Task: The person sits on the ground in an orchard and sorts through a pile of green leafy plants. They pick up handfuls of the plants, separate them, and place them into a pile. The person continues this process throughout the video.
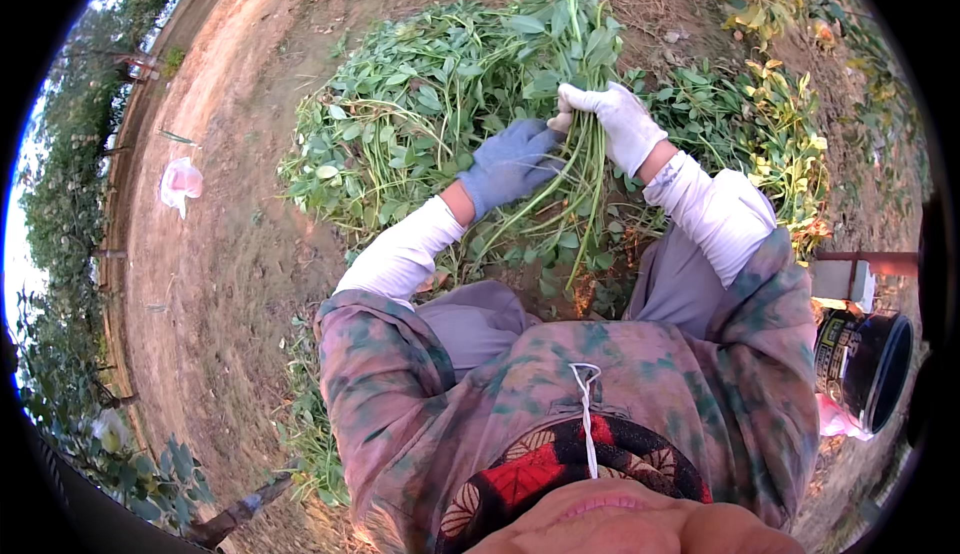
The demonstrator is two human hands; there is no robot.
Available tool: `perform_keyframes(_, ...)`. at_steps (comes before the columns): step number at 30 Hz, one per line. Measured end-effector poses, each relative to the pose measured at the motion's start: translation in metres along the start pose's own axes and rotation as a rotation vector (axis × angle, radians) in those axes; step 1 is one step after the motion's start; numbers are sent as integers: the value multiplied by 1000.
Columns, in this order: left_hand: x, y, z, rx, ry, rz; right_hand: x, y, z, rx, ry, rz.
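Observation:
My right hand [619, 123], in a white glove, is closed around a bunch of long green leafy stems [589, 156]. The leafy tops rise above the fist and the bare stems hang below it. My left hand [514, 162], in a blue-grey glove, is against the left side of these stems; its fingers are partly hidden, so I cannot tell whether it grips any. Behind and left of both hands lies a large heap of cut leafy plants [405, 96].
More leafy plants [697, 104] and yellowing foliage [784, 141] lie to the right. A black bucket [859, 366] rests at the far right, below a pale block [840, 282]. At left, a pinkish plastic bag [180, 185] lies on the dirt track; a thin trunk [240, 510] stands lower left.

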State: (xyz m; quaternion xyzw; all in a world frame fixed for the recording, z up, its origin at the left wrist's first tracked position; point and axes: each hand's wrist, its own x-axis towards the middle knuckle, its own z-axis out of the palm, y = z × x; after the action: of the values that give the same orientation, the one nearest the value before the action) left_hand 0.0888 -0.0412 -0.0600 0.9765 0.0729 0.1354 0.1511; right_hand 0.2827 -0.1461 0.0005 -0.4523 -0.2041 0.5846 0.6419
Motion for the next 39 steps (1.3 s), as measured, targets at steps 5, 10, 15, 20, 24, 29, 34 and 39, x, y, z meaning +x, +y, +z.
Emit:
perform_keyframes(5,-60,-89,5,565,-360,-123,-5,-57,-27,200,-37,0)
perform_keyframes(10,-114,-145,-6,697,-409,16,-30,-100,-54,1,83,-276)
perform_keyframes(15,-75,-127,-5,599,-558,-177,-37,-95,-57,-327,225,-374)
perform_keyframes(20,-22,-110,-3,487,-189,-220,-40,-94,-56,-244,231,-364)
perform_keyframes(24,6,-106,20,150,-97,-227,-44,-94,-57,-63,145,-220)
perform_keyframes(29,9,-97,84,19,-632,-321,-50,-92,-57,19,95,-127)
perform_keyframes(34,-31,-83,128,297,-815,89,-57,-94,-58,46,101,-46)
perform_keyframes(39,-47,-94,142,516,-891,243,-53,-94,-62,49,139,-48)
